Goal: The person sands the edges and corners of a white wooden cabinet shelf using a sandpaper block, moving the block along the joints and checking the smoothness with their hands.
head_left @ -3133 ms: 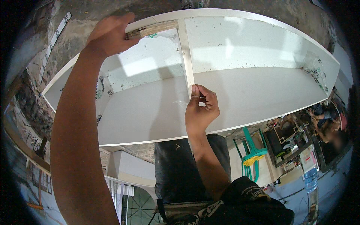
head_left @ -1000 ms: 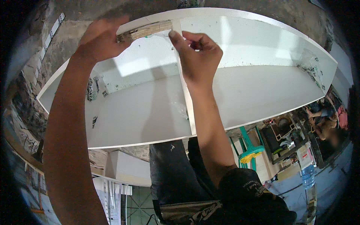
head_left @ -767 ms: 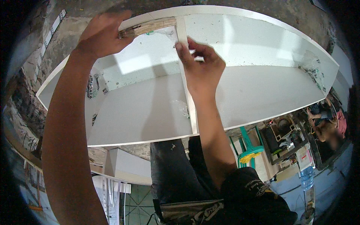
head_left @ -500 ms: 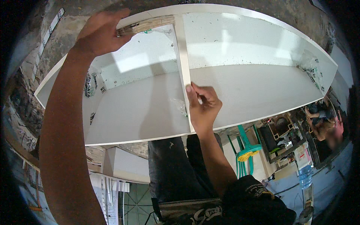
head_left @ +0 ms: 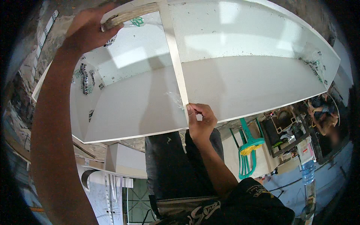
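In front of me lies a white cabinet box (head_left: 240, 84), its open side up, split into two compartments by a narrow divider (head_left: 175, 60). My left hand (head_left: 88, 32) reaches over the far left rim, fingers curled round the edge beside a rough bare wood strip (head_left: 129, 15). Close to the divider's near end, the thumb and forefinger of my right hand (head_left: 202, 119) pinch its cream-coloured edge. Anything thin between those fingertips is hidden. Clear printed plastic film (head_left: 87, 79) clings to the left compartment's corner, and more film (head_left: 315, 66) hangs at the right end.
Below the box, a green plastic chair (head_left: 248, 159) stands near my legs, with a yellow item on it. A white panel piece (head_left: 127, 159) lies at lower left. Farther right are a blue water bottle (head_left: 307, 170) and another person (head_left: 323, 116).
My right hand has slid along the divider toward its near end, still pinching the edge. The left hand keeps its hold on the rim. The whole view has shifted slightly.
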`<state>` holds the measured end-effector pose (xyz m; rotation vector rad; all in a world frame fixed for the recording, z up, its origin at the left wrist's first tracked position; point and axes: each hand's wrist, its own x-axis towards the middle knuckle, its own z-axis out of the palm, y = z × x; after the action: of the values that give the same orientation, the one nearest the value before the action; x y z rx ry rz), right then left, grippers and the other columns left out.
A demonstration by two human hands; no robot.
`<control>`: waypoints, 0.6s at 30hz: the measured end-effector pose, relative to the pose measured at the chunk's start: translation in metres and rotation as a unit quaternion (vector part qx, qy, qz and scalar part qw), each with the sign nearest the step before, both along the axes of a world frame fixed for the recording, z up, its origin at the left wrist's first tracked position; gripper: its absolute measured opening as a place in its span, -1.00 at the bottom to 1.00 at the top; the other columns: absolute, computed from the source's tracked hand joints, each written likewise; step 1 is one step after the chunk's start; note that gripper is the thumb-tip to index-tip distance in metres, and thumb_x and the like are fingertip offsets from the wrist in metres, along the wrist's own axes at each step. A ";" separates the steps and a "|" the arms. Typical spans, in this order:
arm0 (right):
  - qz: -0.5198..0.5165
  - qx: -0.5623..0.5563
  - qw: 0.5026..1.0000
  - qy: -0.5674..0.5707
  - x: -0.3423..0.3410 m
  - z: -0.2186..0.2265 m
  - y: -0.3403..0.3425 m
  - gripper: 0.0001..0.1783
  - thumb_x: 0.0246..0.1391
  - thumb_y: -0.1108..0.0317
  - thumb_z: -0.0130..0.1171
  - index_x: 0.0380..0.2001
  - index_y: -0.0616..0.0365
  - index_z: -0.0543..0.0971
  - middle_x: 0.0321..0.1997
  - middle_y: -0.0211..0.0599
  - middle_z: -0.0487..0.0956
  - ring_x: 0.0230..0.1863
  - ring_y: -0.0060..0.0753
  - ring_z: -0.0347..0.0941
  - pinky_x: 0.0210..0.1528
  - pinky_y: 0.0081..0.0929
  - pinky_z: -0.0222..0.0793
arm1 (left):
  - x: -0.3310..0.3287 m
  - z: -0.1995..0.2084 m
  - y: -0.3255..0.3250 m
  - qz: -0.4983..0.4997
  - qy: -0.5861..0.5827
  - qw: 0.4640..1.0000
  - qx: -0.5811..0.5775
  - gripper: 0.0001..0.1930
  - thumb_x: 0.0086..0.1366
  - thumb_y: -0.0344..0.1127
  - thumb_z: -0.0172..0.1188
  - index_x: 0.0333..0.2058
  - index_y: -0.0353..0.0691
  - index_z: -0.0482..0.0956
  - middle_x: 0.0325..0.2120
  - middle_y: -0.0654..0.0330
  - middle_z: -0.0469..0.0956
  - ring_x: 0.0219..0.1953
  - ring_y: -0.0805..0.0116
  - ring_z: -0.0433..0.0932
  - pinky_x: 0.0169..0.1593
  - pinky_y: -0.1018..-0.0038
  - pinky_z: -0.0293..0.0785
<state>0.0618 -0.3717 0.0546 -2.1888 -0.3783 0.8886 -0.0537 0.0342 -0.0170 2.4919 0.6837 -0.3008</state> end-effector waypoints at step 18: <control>-0.045 0.136 0.989 -0.046 0.015 -0.027 0.121 -0.88 0.08 0.58 0.30 -0.29 0.19 0.62 -0.35 -0.22 0.63 -0.38 -0.36 0.57 -0.33 -0.50 0.52 | 0.003 0.008 0.004 -0.006 0.000 0.999 -0.039 -0.51 0.19 -0.12 0.42 0.02 -0.17 0.48 -0.25 0.02 0.64 -0.24 0.10 0.66 -0.14 0.32 0.60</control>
<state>0.0765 -0.2508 0.0277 -1.9820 -0.4169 0.6478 -0.0505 0.0381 -0.0087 2.4231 0.6442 -0.3270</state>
